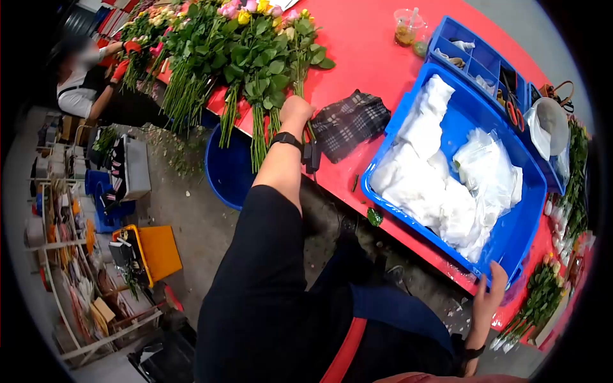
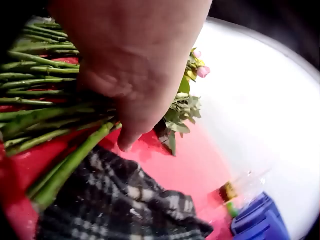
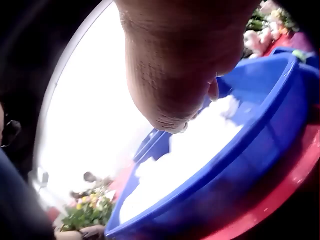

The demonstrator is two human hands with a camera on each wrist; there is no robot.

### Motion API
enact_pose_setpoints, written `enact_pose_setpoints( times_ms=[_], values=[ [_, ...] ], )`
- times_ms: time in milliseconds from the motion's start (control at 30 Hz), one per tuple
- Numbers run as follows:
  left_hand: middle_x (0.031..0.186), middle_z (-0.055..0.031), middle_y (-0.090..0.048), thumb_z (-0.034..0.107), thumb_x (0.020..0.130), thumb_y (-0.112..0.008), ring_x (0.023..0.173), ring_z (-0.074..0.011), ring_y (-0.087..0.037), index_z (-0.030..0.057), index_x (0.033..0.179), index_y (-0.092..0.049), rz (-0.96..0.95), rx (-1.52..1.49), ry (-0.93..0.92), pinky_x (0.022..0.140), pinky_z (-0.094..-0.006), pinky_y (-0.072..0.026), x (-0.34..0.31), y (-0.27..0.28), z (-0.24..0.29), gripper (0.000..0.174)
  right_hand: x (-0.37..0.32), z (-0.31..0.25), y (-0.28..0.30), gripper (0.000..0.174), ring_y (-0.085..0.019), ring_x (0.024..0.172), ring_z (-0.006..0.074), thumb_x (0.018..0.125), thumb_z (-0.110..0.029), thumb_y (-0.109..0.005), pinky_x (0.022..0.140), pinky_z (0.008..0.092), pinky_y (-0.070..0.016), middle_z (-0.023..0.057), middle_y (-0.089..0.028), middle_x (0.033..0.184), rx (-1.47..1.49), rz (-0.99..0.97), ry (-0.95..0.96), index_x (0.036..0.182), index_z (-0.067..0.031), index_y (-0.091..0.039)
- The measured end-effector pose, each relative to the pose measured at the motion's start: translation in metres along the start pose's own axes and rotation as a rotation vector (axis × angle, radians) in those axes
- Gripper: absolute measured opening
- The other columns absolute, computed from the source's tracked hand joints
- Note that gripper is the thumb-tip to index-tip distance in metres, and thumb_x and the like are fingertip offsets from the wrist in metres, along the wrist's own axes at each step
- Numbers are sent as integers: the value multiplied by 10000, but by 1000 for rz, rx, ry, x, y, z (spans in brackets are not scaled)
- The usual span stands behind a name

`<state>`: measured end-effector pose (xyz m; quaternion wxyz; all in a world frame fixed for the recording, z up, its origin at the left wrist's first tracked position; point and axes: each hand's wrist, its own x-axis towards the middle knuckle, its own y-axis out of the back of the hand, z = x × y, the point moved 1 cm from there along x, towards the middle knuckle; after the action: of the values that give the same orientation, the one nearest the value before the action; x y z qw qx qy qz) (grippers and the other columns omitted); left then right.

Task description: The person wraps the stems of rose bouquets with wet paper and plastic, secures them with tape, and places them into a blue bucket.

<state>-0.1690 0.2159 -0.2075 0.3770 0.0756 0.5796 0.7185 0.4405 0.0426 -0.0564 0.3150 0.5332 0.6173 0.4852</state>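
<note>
My left hand (image 1: 297, 113) grips a bunch of rose stems (image 2: 55, 122) at the table's near edge, the fingers curled round them and partly hidden. Leafy tops of the roses (image 1: 265, 60) spread beyond the hand, with pink and yellow blooms. A dark plaid cloth (image 1: 352, 124) lies just right of this hand. My right hand (image 1: 491, 290) is by the near corner of a blue tub (image 1: 527, 239), fingers loosely spread and holding nothing. White cloth-like material (image 1: 421, 182) and a clear plastic bag (image 1: 485, 159) lie in the tub.
A blue divided tray (image 1: 482, 56) with scissors (image 1: 514, 115) borders the tub's far side. A plastic cup (image 1: 406, 29) stands on the red table (image 1: 357, 45). Below the stems is a blue bucket (image 1: 223, 172). Another person (image 1: 80, 96) in red gloves works at the far left.
</note>
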Motion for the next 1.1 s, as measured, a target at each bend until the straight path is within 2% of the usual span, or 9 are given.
enact_pose_setpoints(
  times_ms=[133, 300, 467, 567, 700, 833, 967, 1033, 1100],
  values=[
    [714, -85, -618, 110, 806, -730, 561, -170, -577, -14, 869, -618, -207, -865, -193, 492, -361, -515, 1, 18, 15, 178, 48, -92, -19, 208, -591, 959, 357, 799, 20, -643, 860, 401, -464, 174, -633, 1006, 215, -147, 194, 1005, 7, -619],
    [719, -21, -577, 93, 831, -697, 572, -135, -554, 25, 864, -589, -509, -1417, -212, 516, -314, -467, -40, 46, 51, 131, 124, -182, -52, 142, -630, 813, 269, 814, -23, -655, 741, 329, -494, 134, -650, 858, 552, -211, 309, 950, 16, -650],
    [731, -5, -566, 111, 848, -686, 607, -106, -539, 50, 865, -584, -546, -1554, -397, 561, -262, -445, -122, 30, 95, 119, 186, -237, -99, 281, -615, 772, 119, 841, -197, -716, 686, 281, -494, 52, -641, 815, 1213, -538, -329, 1017, 3, -626],
    [767, 15, -559, 139, 844, -709, 661, -77, -514, 46, 877, -569, -410, -1477, -536, 606, -246, -434, -168, 19, 107, 171, 174, -245, -92, 262, -603, 633, 102, 850, -241, -706, 529, 264, -481, 38, -623, 764, 1235, -867, -462, 940, -16, -607],
    [839, -30, -632, 131, 861, -699, 718, -81, -556, -5, 991, -620, -523, -1159, -706, 631, -243, -455, -209, 50, 81, 205, 125, -201, -105, 284, -612, 613, 220, 844, -231, -665, 575, 375, -490, 159, -592, 653, 935, -485, -41, 881, 35, -574],
    [809, -67, -670, 172, 662, -828, 767, -204, -643, 43, 969, -673, 388, -44, -1259, 705, -325, -499, -277, 118, 55, 368, 98, -153, -70, 283, -597, 712, 434, 851, -245, -645, 633, 450, -462, 253, -593, 718, 840, -663, 149, 876, 26, -566],
    [1170, -98, -558, 325, 524, -828, 1139, -297, -510, 81, 1151, -612, 28, 357, -1633, 1003, -424, -361, -368, 109, 106, 707, 78, -127, -47, 266, -603, 659, 361, 846, -240, -645, 603, 432, -455, 236, -595, 717, 1008, -792, 366, 915, 12, -596],
    [890, -129, -641, 438, 654, -778, 820, -307, -651, 28, 952, -595, -486, 799, -1237, 696, -431, -504, -377, 70, 115, 538, 83, -125, -15, 271, -639, 658, 229, 900, -277, -592, 593, 347, -491, 160, -649, 730, 806, -1042, 290, 956, -14, -633],
    [647, -148, -620, 444, 690, -766, 611, -337, -646, 19, 794, -599, -391, 473, -1318, 591, -417, -515, -379, 51, 115, 468, 78, -84, -35, 351, -656, 789, 190, 949, -299, -539, 666, 331, -517, 120, -696, 945, 1026, -842, 35, 1160, -25, -603]
  ],
)
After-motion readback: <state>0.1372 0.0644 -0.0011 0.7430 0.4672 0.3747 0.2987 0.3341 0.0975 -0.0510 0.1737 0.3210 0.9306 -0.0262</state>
